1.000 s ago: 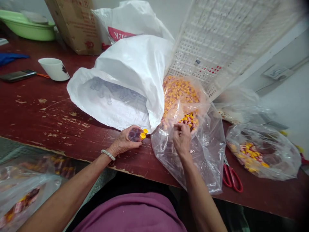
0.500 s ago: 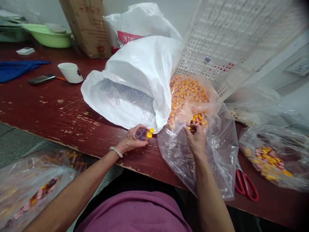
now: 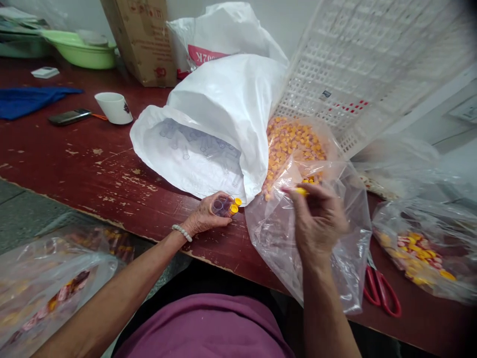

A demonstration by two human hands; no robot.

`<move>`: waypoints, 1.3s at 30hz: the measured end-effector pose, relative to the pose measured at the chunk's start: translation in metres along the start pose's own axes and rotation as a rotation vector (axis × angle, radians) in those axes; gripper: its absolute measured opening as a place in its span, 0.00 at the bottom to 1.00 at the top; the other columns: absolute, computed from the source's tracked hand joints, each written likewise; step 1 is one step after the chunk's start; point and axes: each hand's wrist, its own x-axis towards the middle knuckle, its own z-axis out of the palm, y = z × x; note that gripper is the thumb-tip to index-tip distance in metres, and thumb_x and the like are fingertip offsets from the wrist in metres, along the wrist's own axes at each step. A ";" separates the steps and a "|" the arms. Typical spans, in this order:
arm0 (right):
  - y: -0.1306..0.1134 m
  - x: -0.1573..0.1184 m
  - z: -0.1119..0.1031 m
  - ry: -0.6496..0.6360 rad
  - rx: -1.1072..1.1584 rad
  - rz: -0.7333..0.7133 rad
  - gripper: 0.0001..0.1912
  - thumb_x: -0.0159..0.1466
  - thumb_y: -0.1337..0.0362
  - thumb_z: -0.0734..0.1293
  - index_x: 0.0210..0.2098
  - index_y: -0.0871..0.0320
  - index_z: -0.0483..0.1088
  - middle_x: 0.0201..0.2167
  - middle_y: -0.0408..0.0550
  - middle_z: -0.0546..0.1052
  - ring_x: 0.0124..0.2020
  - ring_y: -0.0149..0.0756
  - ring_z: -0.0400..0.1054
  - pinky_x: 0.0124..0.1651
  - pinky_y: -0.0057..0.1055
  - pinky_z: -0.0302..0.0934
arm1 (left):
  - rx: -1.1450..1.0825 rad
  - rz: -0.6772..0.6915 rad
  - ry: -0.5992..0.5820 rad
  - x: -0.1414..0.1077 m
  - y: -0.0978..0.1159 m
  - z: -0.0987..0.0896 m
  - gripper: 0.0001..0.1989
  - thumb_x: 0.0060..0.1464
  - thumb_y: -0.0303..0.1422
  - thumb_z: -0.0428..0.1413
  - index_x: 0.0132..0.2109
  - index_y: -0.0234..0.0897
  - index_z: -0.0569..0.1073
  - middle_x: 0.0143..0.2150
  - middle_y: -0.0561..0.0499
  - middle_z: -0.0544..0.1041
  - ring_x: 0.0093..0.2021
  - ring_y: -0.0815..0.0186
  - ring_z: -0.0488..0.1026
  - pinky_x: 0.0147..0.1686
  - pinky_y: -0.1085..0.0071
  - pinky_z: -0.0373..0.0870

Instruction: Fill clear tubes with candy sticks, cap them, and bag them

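Several clear plastic tubes (image 3: 219,205) are bunched in my left hand (image 3: 207,215), at the table's front edge below the white sack's mouth. Two of them show yellow caps (image 3: 235,205) at their right ends. My right hand (image 3: 320,219) is raised over the clear plastic bag (image 3: 268,238), thumb and fingers pinching a yellow cap (image 3: 301,191); a small reddish part shows beside it, blurred. Behind that hand, the bag holds many yellow caps (image 3: 294,141). The white sack (image 3: 219,94) lies with its mouth towards me, clear tubes (image 3: 197,139) inside.
Red-handled scissors (image 3: 382,291) lie right of the bag, near another bag of caps (image 3: 421,253). A white plastic crate (image 3: 357,59) leans behind. To the left stand a white cup (image 3: 114,108), a phone (image 3: 70,117), a green basin (image 3: 84,52) and a carton (image 3: 143,40).
My right hand has lifted from the bag's opening, bringing a yellow cap up in its fingers. My left hand keeps its hold on the tubes. The view has shifted slightly.
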 end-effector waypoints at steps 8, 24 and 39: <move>0.001 -0.032 0.065 -0.589 0.077 -0.085 0.10 0.60 0.62 0.66 0.41 0.58 0.71 0.37 0.48 0.77 0.32 0.31 0.70 0.37 0.30 0.65 | 0.179 0.085 0.010 0.000 0.000 -0.001 0.23 0.38 0.26 0.62 0.44 0.34 0.68 0.36 0.52 0.74 0.34 0.68 0.71 0.36 0.72 0.68; 0.001 -0.049 0.052 -0.667 -0.289 -0.360 0.20 0.56 0.74 0.61 0.45 0.53 0.70 0.57 0.50 0.63 0.49 0.41 0.61 0.51 0.40 0.58 | 0.202 0.042 -0.011 -0.001 0.007 -0.002 0.18 0.39 0.30 0.62 0.40 0.35 0.68 0.33 0.55 0.72 0.31 0.70 0.69 0.33 0.74 0.67; 0.167 0.060 -0.004 -0.434 -0.880 0.418 0.25 0.56 0.57 0.66 0.46 0.71 0.67 0.46 0.73 0.69 0.49 0.60 0.65 0.48 0.51 0.59 | 0.076 -0.017 -0.018 -0.001 0.010 0.002 0.17 0.37 0.25 0.61 0.38 0.34 0.67 0.31 0.54 0.72 0.29 0.72 0.69 0.32 0.76 0.66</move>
